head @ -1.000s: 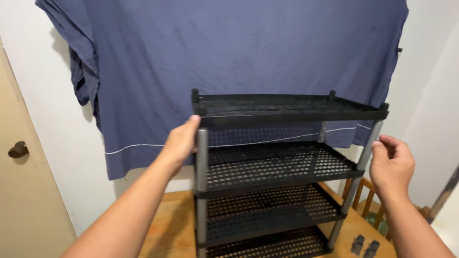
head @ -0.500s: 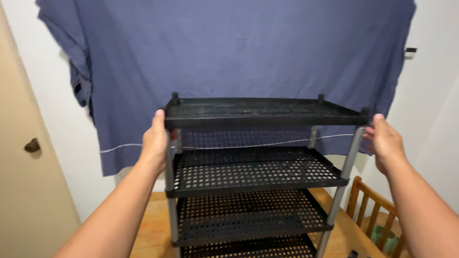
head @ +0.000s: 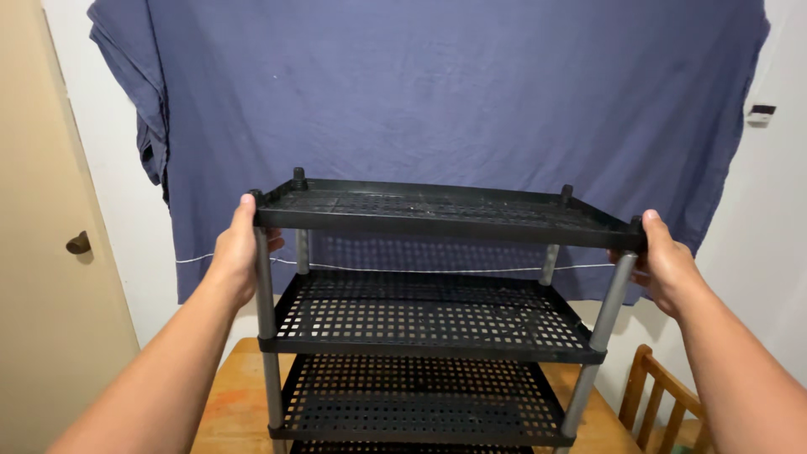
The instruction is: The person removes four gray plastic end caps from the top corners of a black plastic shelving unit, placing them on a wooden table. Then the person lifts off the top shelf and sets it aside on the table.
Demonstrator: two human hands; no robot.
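On a wooden table [head: 244, 395], before a wall draped with a dark blue cloth [head: 437, 92], stands a black plastic shelf rack [head: 424, 328] with perforated tiers and grey upright posts. Left hand [head: 234, 252]: wrapped around the near left corner of the top tier [head: 445, 210], thumb up along the edge, at the head of the left front post [head: 266, 290]. Right hand [head: 664, 262]: clasped on the near right corner of the same tier, thumb on its rim, just above the right front post [head: 607, 303]. Both hands grasp the tier; neither is released.

State of assembly, as judged from the view: the top tier sits on all the posts in sight and lies slightly tilted, lower toward the right. Short black pegs [head: 298, 176] stand up at its rear corners, with nothing fitted over them. Beneath it, two further tiers are seated on their posts, and the edge of a fourth shows at the lower border. Whether the top tier is pressed fully home on its posts cannot be told, and the foot of the rack is out of view.

Surroundings: a beige door [head: 50, 277] with a dark knob [head: 79, 244] at left; a wooden chair back [head: 664, 403] at lower right; a small white wall fitting [head: 762, 113] at upper right.
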